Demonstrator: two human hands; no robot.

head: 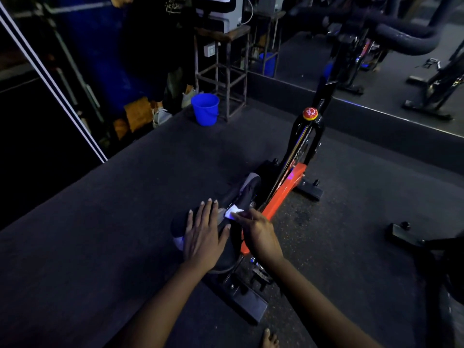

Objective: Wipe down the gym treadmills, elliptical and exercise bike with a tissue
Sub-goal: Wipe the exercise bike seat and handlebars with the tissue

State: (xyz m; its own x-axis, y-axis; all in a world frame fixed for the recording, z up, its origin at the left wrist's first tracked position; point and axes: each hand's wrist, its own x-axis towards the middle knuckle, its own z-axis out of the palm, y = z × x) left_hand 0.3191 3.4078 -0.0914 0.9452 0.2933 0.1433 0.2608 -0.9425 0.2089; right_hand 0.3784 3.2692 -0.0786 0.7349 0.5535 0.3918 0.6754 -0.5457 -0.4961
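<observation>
The dark rubber floor (100,247) is occupied by the exercise bike (283,189), a blue bucket (204,109) and, just beside it, a metal stand (228,71).

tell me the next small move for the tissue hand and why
Probably sweep the tissue along the bike saddle toward you: the right hand pinches it on the saddle's far part, and the left hand lies flat on the saddle, steadying it.

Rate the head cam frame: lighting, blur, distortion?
Head view: dim with a blue cast, far left almost black. Tissue in the right hand is the brightest spot, near blown out. Left hand and exercise bike read sharp; white strips lean hard, wide-angle distortion.
</observation>
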